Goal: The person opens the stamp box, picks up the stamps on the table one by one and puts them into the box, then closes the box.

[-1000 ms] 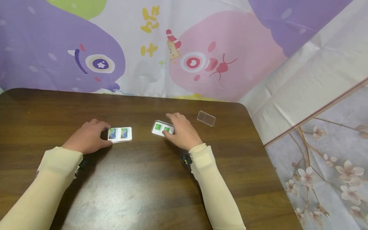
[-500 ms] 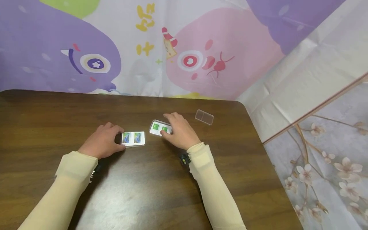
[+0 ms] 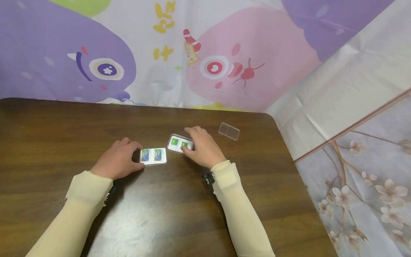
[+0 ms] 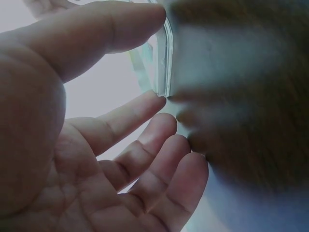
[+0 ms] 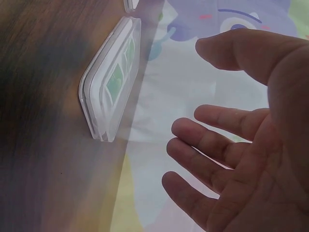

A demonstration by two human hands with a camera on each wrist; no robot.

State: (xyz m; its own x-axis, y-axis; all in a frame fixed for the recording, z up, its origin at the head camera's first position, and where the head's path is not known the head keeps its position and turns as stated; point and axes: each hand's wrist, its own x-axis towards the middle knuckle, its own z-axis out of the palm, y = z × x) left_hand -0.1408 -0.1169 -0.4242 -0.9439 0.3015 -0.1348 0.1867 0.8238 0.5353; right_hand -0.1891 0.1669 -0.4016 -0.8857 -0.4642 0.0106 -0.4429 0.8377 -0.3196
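Observation:
Two flat white picture tiles in clear rims lie on the brown wooden table. My left hand (image 3: pixel 119 159) pinches the left end of the blue-green picture tile (image 3: pixel 153 156) between thumb and index finger. In the left wrist view, thumb and fingertip meet the clear edge of this tile (image 4: pixel 164 60). Just to its right sits the green picture tile (image 3: pixel 176 142), slightly tilted, its two green squares facing up. Over its right end my right hand (image 3: pixel 205 148) hovers with spread fingers; the right wrist view shows a gap between fingers and the green picture tile (image 5: pixel 112 82).
A clear, see-through two-part tile-shaped piece (image 3: pixel 229 131) lies beyond the right hand, near the back right of the table (image 3: pixel 154 221). A cartoon-print cloth (image 3: pixel 160 82) hangs along the table's back edge, and a flowered cloth (image 3: pixel 363 185) stands to the right.
My left hand has slid the blue-green picture tile rightward and slightly nearer me, close up to the green picture tile. The right hand has stayed about where it was.

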